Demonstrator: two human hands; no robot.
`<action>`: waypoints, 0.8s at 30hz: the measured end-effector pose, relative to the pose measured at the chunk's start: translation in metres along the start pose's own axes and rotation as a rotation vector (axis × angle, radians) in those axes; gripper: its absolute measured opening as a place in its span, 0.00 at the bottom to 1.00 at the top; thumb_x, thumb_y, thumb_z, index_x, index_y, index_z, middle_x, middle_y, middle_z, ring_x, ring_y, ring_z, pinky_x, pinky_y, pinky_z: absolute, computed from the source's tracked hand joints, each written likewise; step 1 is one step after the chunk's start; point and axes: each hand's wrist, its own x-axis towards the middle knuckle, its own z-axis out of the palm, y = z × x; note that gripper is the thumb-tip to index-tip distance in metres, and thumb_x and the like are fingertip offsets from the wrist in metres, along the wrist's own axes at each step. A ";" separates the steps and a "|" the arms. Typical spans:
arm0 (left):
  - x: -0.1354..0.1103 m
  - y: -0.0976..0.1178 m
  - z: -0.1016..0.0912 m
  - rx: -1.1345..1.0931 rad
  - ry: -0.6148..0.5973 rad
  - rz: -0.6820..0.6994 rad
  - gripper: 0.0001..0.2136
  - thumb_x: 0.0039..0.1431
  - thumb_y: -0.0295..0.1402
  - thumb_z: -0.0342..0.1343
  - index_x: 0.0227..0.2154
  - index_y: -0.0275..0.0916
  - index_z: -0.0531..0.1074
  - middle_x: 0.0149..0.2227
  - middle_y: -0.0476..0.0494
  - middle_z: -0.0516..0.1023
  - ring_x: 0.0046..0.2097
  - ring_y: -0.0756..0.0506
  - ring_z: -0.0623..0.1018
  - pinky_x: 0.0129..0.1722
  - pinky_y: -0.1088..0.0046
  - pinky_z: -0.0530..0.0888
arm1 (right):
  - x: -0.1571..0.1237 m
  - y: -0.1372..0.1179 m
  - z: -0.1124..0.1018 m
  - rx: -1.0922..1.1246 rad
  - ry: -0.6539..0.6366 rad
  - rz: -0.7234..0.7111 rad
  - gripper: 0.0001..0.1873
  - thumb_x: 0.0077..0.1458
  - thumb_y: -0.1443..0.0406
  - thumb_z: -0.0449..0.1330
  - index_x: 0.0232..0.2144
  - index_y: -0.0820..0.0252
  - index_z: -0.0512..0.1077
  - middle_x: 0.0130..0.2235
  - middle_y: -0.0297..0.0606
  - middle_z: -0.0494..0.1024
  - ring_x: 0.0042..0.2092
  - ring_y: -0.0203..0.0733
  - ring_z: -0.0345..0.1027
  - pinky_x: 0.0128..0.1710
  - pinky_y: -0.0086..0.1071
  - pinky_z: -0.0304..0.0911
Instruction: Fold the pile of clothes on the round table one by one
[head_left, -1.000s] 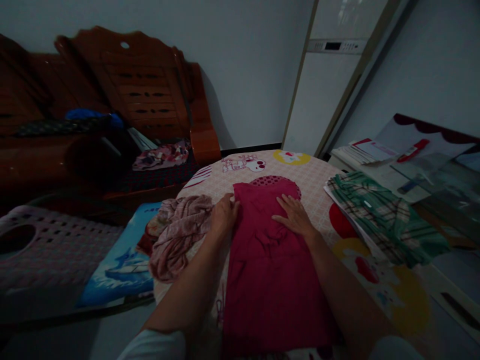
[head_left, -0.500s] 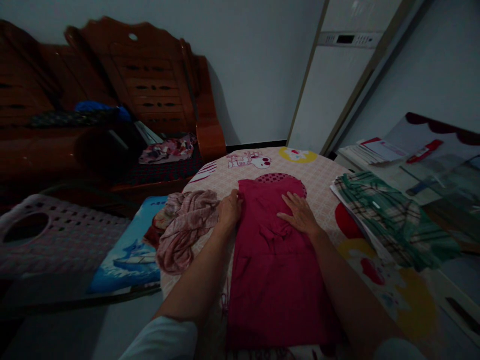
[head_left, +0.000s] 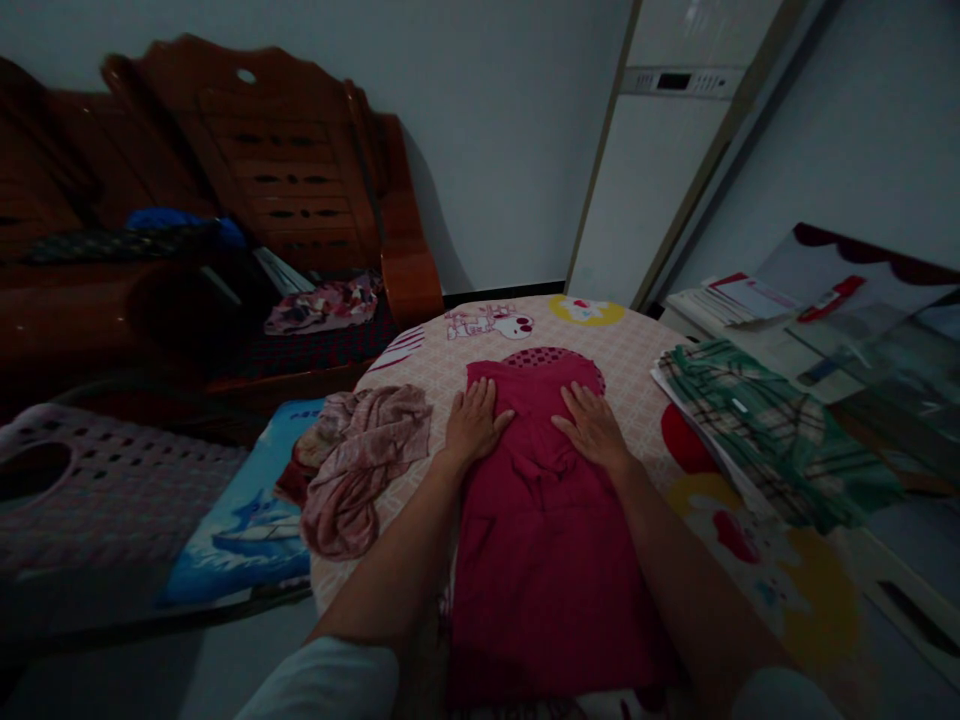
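Woven panel (head_left: 142,490): farthest left of the left hand, well apart from it, with an oval hole.
Blue bag (head_left: 247,545): left of the left hand and lower; it may be a cushion, I cannot tell.
Dusty cloth (head_left: 367,450): a crumpled heap just left of the left hand, not touching it.
Left hand (head_left: 471,425): palm down, thumb apart from the fingers, clasping nothing; it rests near the far left corner of the magenta cloth.
Left hand's change: it was at the cloth's left edge a moment ago and now lies on top.
Magenta cloth (head_left: 551,570): under both hands, running from just past their fingertips back between the forearms; small creases bunch between the hands, while the nearer part looks flatter.
What that means: both palms now bear on the cloth, so it seems better placed for pressing those creases out.
Right hand (head_left: 595,425): palm down near the far right corner, fingers slightly spread, thumb toward the left hand, gripping nothing; little changed.
Table (head_left: 637,350): beneath the cloth, showing beyond the right hand.
Plaid cloth (head_left: 772,420): well right of the right hand, folded.
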 end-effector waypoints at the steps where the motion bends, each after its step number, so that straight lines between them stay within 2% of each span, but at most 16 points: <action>1: 0.000 -0.002 -0.001 0.024 -0.005 -0.019 0.31 0.67 0.47 0.43 0.66 0.33 0.53 0.68 0.31 0.53 0.69 0.36 0.54 0.67 0.53 0.51 | 0.000 0.000 0.001 -0.011 0.000 0.013 0.38 0.64 0.45 0.42 0.67 0.62 0.53 0.69 0.52 0.50 0.69 0.58 0.44 0.65 0.53 0.42; 7: 0.002 -0.002 -0.002 0.080 -0.002 -0.098 0.33 0.68 0.50 0.38 0.67 0.31 0.52 0.69 0.31 0.52 0.69 0.36 0.54 0.66 0.51 0.52 | 0.007 0.001 0.004 0.023 -0.038 0.082 0.39 0.62 0.44 0.47 0.67 0.56 0.53 0.70 0.48 0.48 0.70 0.59 0.40 0.66 0.54 0.41; 9: 0.004 -0.002 -0.002 0.046 0.009 -0.100 0.32 0.68 0.48 0.39 0.66 0.30 0.53 0.69 0.30 0.52 0.69 0.35 0.54 0.66 0.50 0.52 | 0.012 0.005 -0.003 0.131 -0.069 0.113 0.36 0.62 0.45 0.49 0.66 0.55 0.56 0.69 0.46 0.51 0.70 0.56 0.42 0.66 0.54 0.42; 12: 0.004 -0.009 -0.009 -0.068 0.022 -0.097 0.29 0.68 0.42 0.42 0.66 0.28 0.53 0.68 0.27 0.53 0.69 0.36 0.55 0.66 0.52 0.54 | 0.008 0.014 -0.026 0.403 -0.073 0.132 0.30 0.64 0.51 0.47 0.62 0.57 0.64 0.66 0.45 0.60 0.68 0.50 0.50 0.66 0.48 0.48; 14: -0.002 -0.015 -0.019 -0.162 0.029 -0.080 0.28 0.66 0.38 0.46 0.64 0.28 0.56 0.67 0.27 0.56 0.68 0.38 0.58 0.65 0.56 0.59 | -0.009 0.018 -0.045 0.561 -0.024 0.092 0.27 0.63 0.53 0.49 0.59 0.58 0.68 0.62 0.45 0.67 0.64 0.48 0.58 0.64 0.45 0.53; 17: -0.028 -0.017 -0.041 -0.276 0.046 0.026 0.22 0.62 0.34 0.50 0.58 0.33 0.66 0.61 0.33 0.68 0.63 0.40 0.68 0.61 0.61 0.65 | -0.055 0.015 -0.064 0.653 0.023 0.001 0.24 0.60 0.56 0.53 0.55 0.56 0.73 0.57 0.43 0.74 0.58 0.48 0.68 0.60 0.44 0.60; 19: -0.055 -0.007 -0.055 -0.341 -0.001 0.133 0.17 0.63 0.34 0.50 0.52 0.39 0.72 0.55 0.40 0.76 0.56 0.42 0.74 0.56 0.64 0.70 | -0.089 0.007 -0.066 0.636 0.014 -0.033 0.20 0.59 0.59 0.54 0.51 0.56 0.76 0.53 0.42 0.78 0.54 0.47 0.71 0.56 0.44 0.64; 20: -0.069 0.001 -0.061 -0.374 -0.064 0.189 0.15 0.63 0.34 0.49 0.50 0.40 0.74 0.51 0.42 0.78 0.52 0.43 0.77 0.53 0.66 0.72 | -0.104 0.002 -0.064 0.615 0.006 -0.040 0.19 0.59 0.61 0.55 0.49 0.56 0.77 0.50 0.42 0.79 0.51 0.47 0.73 0.55 0.43 0.65; 22: -0.096 0.020 -0.068 -0.401 -0.188 0.288 0.14 0.64 0.34 0.49 0.48 0.42 0.75 0.48 0.45 0.80 0.49 0.44 0.78 0.50 0.70 0.73 | -0.128 -0.007 -0.057 0.538 0.010 -0.055 0.17 0.58 0.64 0.55 0.47 0.57 0.77 0.48 0.43 0.80 0.50 0.47 0.73 0.53 0.43 0.66; 24: -0.116 0.038 -0.068 -0.327 -0.255 0.327 0.12 0.63 0.34 0.52 0.47 0.41 0.74 0.47 0.44 0.80 0.49 0.44 0.78 0.49 0.70 0.72 | -0.142 -0.015 -0.051 0.419 0.020 -0.081 0.16 0.57 0.67 0.56 0.47 0.57 0.77 0.48 0.44 0.79 0.51 0.47 0.71 0.54 0.43 0.65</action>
